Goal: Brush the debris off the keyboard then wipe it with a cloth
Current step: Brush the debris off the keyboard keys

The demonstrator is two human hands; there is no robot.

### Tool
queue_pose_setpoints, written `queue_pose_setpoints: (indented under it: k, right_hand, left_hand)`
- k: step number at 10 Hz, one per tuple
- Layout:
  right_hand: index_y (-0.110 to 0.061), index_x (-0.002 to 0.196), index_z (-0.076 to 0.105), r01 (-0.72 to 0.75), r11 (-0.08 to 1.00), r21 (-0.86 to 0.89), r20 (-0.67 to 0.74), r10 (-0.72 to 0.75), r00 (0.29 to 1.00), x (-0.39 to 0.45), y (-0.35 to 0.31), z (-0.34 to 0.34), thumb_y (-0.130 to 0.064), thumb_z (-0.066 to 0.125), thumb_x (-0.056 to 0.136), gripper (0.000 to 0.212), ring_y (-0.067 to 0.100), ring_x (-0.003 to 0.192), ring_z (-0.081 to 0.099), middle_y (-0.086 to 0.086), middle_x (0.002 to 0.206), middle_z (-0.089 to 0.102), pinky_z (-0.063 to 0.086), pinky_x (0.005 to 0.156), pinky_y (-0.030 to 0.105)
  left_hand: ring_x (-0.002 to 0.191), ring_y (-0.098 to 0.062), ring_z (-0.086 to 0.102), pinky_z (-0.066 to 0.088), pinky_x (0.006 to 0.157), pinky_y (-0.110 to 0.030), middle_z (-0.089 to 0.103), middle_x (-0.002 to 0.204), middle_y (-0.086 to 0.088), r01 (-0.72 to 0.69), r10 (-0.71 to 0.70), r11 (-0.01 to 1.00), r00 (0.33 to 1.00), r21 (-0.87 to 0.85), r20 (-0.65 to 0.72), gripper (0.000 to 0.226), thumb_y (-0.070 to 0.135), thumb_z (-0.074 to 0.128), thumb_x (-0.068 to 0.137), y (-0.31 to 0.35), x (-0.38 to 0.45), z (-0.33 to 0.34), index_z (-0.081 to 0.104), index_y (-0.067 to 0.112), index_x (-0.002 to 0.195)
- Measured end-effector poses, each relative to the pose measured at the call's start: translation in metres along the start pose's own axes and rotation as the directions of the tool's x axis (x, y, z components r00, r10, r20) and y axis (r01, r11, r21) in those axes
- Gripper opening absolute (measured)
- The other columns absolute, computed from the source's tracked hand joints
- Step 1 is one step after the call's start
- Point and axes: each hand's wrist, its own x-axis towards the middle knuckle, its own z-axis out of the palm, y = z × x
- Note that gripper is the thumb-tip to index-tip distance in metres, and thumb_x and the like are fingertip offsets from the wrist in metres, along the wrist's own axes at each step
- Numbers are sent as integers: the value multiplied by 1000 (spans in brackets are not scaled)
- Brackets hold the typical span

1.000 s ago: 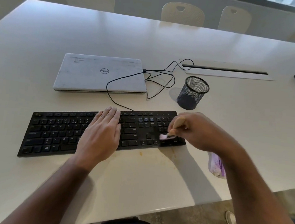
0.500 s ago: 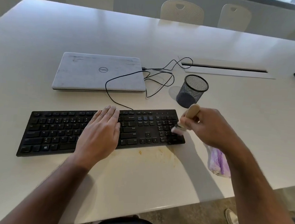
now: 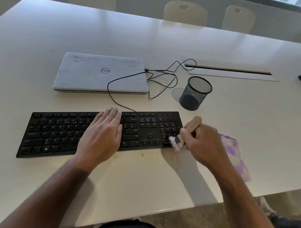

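Brush (image 3: 184, 136) on keyboard (image 3: 58, 133), mesh cup (image 3: 195, 94) beyond

bare table (image 3: 140, 181) in front of keyboard (image 3: 58, 135), mesh cup (image 3: 195, 94) and cable (image 3: 159, 85) crowding behind, cloth (image 3: 236, 154) at right

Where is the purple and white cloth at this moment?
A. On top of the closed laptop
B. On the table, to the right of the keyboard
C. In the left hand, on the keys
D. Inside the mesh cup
B: the cloth lies on the table just right of the keyboard, partly behind the right hand, which holds the brush.
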Motion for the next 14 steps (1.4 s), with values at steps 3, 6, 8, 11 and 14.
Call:
queue_pose_setpoints:
  k: [3,6,8,11,14]
  right_hand:
    - [-19,79,72,20,995,93,11,-21,1000,-6,3,1,-23,65,101,24,20,67,71,-2,68,73,60,70,45]
    - [-25,82,69,296,955,1,153,-292,944,-1,15,-10,-20,76,96,17,14,84,67,-12,93,72,54,76,40]
    - [-31,96,79,400,917,2,164,-395,904,-10,1,-21,-25,77,94,6,10,81,64,-16,91,68,50,70,31]
    - [-29,81,72,306,937,-167,117,-289,950,4,26,-25,-29,75,96,15,14,81,66,-14,91,72,55,74,42]
    - [-26,78,71,301,952,62,228,-307,924,28,-1,-4,-20,78,94,18,11,86,69,-11,91,76,56,84,43]
  left_hand:
    - [153,-17,23,16,127,-36,34,162,-9,2,-2,1000,1000,0,4,62,38,21,103,-1,0,1,37,8,155]
    - [154,-16,21,15,127,-35,32,163,-8,1,-1,1000,1000,-2,8,62,38,21,104,-1,0,0,35,8,156]
    - [154,-15,21,14,127,-35,33,163,-7,6,-6,1000,1000,-5,5,62,38,21,104,-1,0,1,35,9,156]
    - [154,-15,21,16,127,-36,33,163,-8,6,-6,1000,1000,-5,6,62,38,21,103,-2,1,2,35,9,156]
    - [154,-15,21,14,127,-35,33,162,-8,5,-5,1000,1000,-9,3,62,38,22,103,-1,0,0,35,8,156]
